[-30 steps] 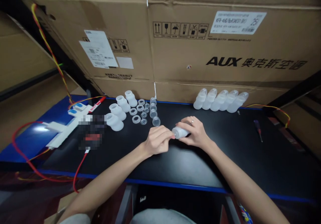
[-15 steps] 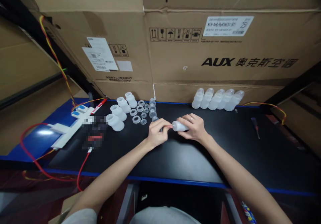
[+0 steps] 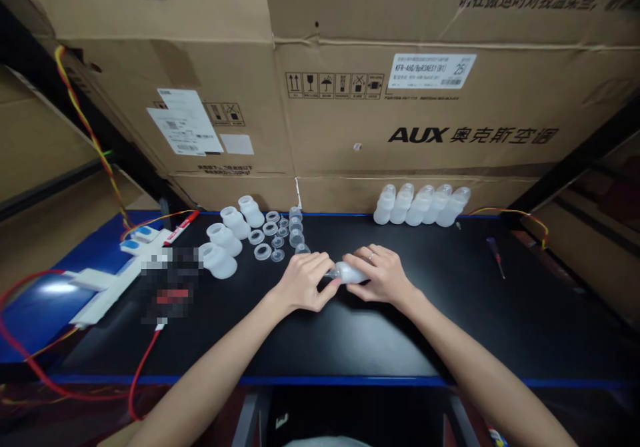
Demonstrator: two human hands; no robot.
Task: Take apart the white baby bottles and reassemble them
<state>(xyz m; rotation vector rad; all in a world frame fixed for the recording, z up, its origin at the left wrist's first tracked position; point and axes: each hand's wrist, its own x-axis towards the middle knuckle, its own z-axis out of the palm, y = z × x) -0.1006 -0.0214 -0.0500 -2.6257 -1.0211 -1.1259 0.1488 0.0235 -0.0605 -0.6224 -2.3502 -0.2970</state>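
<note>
Bottle (image 3: 351, 273), one, clamped in two hands (image 3: 306, 281) (image 3: 384, 275), four open bottles (image 3: 228, 241), five capped bottles (image 3: 419, 211)

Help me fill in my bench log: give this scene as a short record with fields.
Right hand: wrapped around a whitish bottle
Left hand: at that bottle's clear end; exact grip partly hidden
Back right: five capped bottles in a row
Left of hands: four open bottles, clear rings, clear caps
Far right: screwdriver
Far left: power strip, red marker
Behind: printed cardboard
</note>
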